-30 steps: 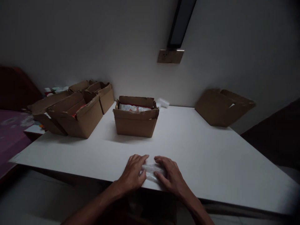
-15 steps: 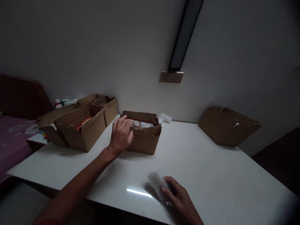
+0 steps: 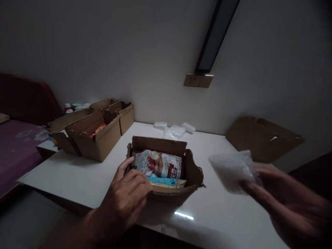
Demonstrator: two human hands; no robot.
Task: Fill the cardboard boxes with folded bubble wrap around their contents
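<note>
An open cardboard box (image 3: 171,200) stands near the front edge of the white table. My left hand (image 3: 124,197) is closed over its front left corner, fingers curled at the rim. Inside lie a white and red printed food packet (image 3: 158,164) and a blue and yellow packet (image 3: 166,182). Off to the right, my right hand (image 3: 282,197) pinches a folded piece of bubble wrap (image 3: 230,171) between thumb and fingers, above the table. The bubble wrap and this hand are slightly blurred.
Several pieces of clear bubble wrap (image 3: 175,131) lie by the wall behind the box. On the left stand several open cardboard boxes (image 3: 103,143), one with a red packet (image 3: 100,129). Another cardboard box (image 3: 259,138) sits tilted at the right. A wall socket (image 3: 198,81) is above the table (image 3: 207,145).
The box has come toward me, with my left hand now on its near left corner. My right hand has lifted the bubble wrap off the tabletop and moved right. More bubble wrap shows behind.
</note>
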